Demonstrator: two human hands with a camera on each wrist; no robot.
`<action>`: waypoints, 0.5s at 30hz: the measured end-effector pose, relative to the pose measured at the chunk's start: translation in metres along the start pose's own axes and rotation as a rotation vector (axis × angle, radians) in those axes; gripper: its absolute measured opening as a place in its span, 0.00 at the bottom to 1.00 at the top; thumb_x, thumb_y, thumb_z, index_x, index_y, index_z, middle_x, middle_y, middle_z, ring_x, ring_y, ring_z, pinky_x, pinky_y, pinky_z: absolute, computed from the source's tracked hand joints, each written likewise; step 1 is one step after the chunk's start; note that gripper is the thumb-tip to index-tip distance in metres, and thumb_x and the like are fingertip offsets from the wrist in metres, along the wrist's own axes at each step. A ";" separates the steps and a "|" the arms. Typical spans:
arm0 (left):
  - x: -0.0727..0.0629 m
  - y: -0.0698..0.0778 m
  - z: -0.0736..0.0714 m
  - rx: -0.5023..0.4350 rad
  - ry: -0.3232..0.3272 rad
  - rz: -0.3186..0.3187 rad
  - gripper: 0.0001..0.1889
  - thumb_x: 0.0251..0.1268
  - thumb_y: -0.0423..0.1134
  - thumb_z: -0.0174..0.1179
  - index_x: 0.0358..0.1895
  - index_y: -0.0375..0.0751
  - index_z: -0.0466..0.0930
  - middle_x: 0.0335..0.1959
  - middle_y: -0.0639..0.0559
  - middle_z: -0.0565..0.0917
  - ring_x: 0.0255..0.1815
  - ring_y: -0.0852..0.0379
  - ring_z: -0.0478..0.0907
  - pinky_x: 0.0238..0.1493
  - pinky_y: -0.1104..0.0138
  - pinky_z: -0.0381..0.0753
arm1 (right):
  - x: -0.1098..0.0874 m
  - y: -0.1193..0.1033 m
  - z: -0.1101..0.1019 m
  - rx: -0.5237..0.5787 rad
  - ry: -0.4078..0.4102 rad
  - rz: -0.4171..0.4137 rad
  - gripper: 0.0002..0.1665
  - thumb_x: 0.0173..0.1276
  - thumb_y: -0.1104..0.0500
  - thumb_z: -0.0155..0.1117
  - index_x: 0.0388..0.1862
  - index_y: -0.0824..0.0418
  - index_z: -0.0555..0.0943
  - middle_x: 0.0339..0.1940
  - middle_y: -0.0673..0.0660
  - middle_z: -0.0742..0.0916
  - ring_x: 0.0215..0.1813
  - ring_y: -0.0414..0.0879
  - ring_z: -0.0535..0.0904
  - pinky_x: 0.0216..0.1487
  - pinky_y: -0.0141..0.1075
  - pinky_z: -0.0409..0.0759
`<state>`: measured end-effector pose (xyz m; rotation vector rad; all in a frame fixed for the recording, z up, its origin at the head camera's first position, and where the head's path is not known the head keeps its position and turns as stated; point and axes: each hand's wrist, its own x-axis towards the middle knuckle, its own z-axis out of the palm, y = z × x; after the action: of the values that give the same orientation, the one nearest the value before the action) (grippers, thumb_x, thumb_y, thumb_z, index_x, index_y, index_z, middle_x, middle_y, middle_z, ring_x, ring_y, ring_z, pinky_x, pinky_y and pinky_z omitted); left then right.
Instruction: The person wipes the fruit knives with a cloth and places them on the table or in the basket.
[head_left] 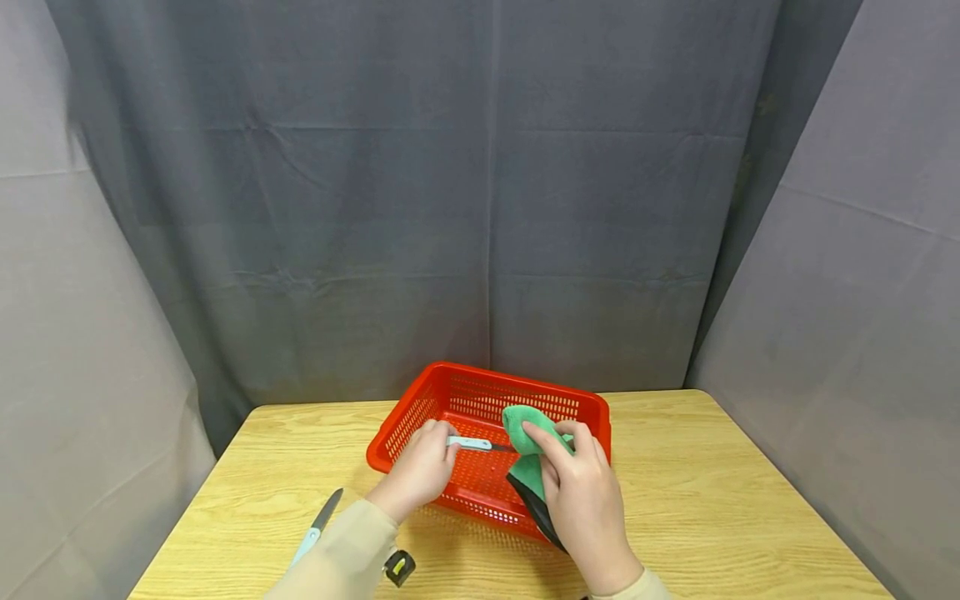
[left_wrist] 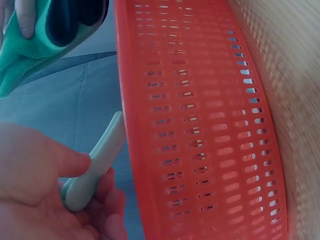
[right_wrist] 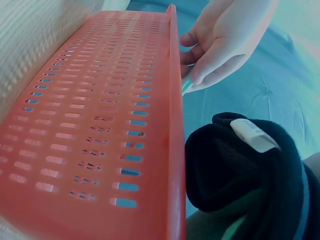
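Over the red plastic basket (head_left: 517, 382), my left hand (head_left: 422, 467) grips a knife by its pale handle (head_left: 471, 443). The dark blade points right toward the cloth. My right hand (head_left: 588, 496) pinches a folded green cloth (head_left: 525, 427) with a black side, above the basket's right part. In the left wrist view, thumb and fingers close round the knife handle (left_wrist: 97, 167), and the basket wall hides the blade. The right wrist view shows the cloth's black side (right_wrist: 270, 165) with a small white label (right_wrist: 252, 134).
On the wooden table (head_left: 720, 483), a second knife (head_left: 306, 543) with a pale handle lies to the left, partly behind my left sleeve. A small black and yellow tape measure (head_left: 400, 567) sits beside that forearm. Grey curtains (head_left: 375, 208) stand behind and at both sides.
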<state>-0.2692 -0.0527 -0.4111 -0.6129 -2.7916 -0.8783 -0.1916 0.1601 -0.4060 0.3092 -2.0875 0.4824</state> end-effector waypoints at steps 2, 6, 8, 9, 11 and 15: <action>0.002 -0.001 0.003 0.008 -0.016 0.006 0.04 0.74 0.33 0.59 0.45 0.36 0.77 0.37 0.49 0.75 0.39 0.54 0.73 0.45 0.58 0.77 | 0.000 0.000 0.000 0.001 -0.001 0.000 0.31 0.55 0.74 0.74 0.54 0.47 0.88 0.44 0.59 0.82 0.35 0.52 0.78 0.33 0.43 0.82; 0.006 -0.004 0.008 0.021 -0.042 0.026 0.03 0.75 0.33 0.58 0.45 0.36 0.77 0.37 0.50 0.75 0.39 0.54 0.73 0.48 0.57 0.77 | 0.000 0.000 0.001 0.003 -0.005 0.001 0.31 0.56 0.74 0.74 0.54 0.46 0.88 0.45 0.59 0.82 0.35 0.52 0.78 0.33 0.43 0.81; 0.007 -0.005 0.010 0.026 -0.054 0.038 0.03 0.75 0.33 0.58 0.44 0.37 0.77 0.36 0.51 0.75 0.40 0.53 0.73 0.48 0.57 0.76 | 0.000 0.000 0.001 0.003 -0.008 0.003 0.31 0.56 0.74 0.74 0.54 0.46 0.88 0.45 0.59 0.82 0.35 0.51 0.78 0.33 0.43 0.81; 0.007 -0.006 0.010 0.028 -0.060 0.046 0.03 0.75 0.33 0.58 0.44 0.37 0.77 0.36 0.51 0.75 0.40 0.53 0.73 0.48 0.57 0.76 | 0.000 0.000 0.001 0.003 -0.009 0.004 0.31 0.56 0.74 0.74 0.54 0.46 0.88 0.45 0.59 0.82 0.35 0.51 0.78 0.32 0.43 0.81; 0.007 -0.006 0.012 0.040 -0.069 0.056 0.03 0.75 0.33 0.58 0.43 0.38 0.77 0.36 0.52 0.74 0.39 0.53 0.72 0.48 0.57 0.75 | 0.000 0.000 0.001 0.000 -0.013 0.006 0.31 0.56 0.74 0.74 0.54 0.47 0.88 0.45 0.59 0.82 0.35 0.51 0.78 0.32 0.42 0.81; 0.007 -0.003 0.013 0.077 -0.075 0.058 0.02 0.74 0.34 0.59 0.42 0.40 0.77 0.35 0.53 0.74 0.38 0.54 0.68 0.45 0.59 0.72 | -0.001 0.000 0.001 -0.003 -0.025 0.009 0.31 0.56 0.73 0.75 0.54 0.47 0.88 0.45 0.59 0.82 0.35 0.51 0.78 0.33 0.42 0.81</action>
<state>-0.2773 -0.0451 -0.4218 -0.7251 -2.8427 -0.7479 -0.1922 0.1596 -0.4076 0.3054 -2.1146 0.4827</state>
